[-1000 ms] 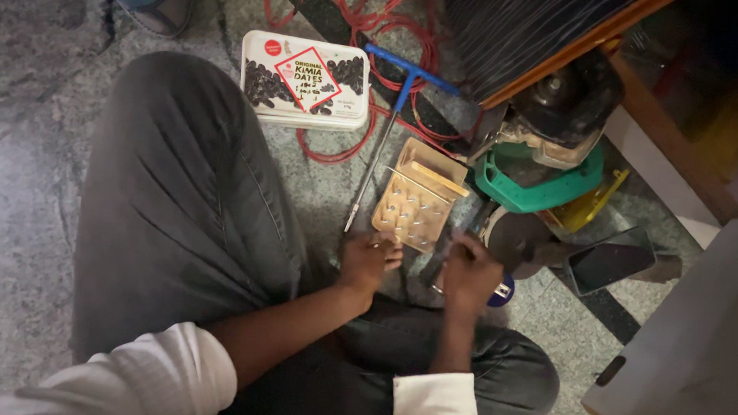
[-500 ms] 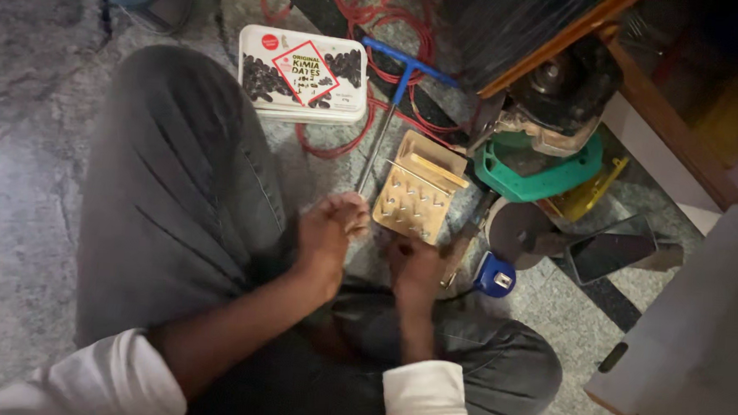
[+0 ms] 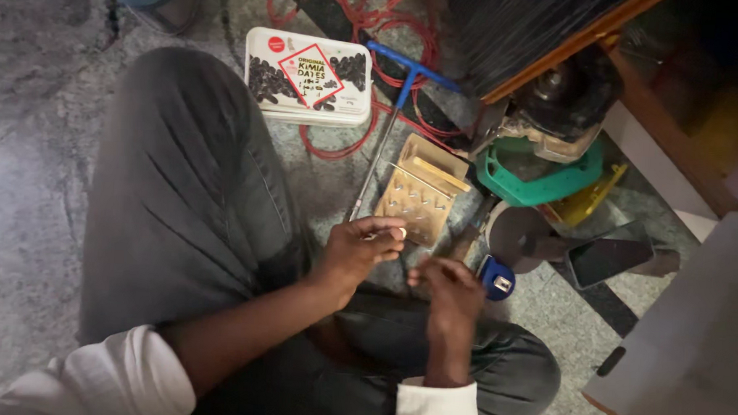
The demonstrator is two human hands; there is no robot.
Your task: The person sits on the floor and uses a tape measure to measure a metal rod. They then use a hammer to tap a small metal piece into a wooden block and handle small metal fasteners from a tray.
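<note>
Down on the stone floor (image 3: 34, 173), between my crossed legs, my left hand (image 3: 358, 253) is curled with fingertips pinched together — something small and pale sits at the tips, too tiny for me to name. My right hand (image 3: 449, 292) is just beside it, fingers bent inward and nearly closed; whether it grips anything I cannot tell. Just ahead of both hands lies the open tan parts box (image 3: 420, 197), its lid tilted back, small pale pieces in rows inside. A blue-handled T-wrench (image 3: 390, 120) runs along the box's left side, its handle over the red cable (image 3: 347, 152). Beyond sits a white printed tin (image 3: 308, 78). By my right hand — a small blue gadget (image 3: 496, 277), and past it a dark phone (image 3: 606, 260).
</note>
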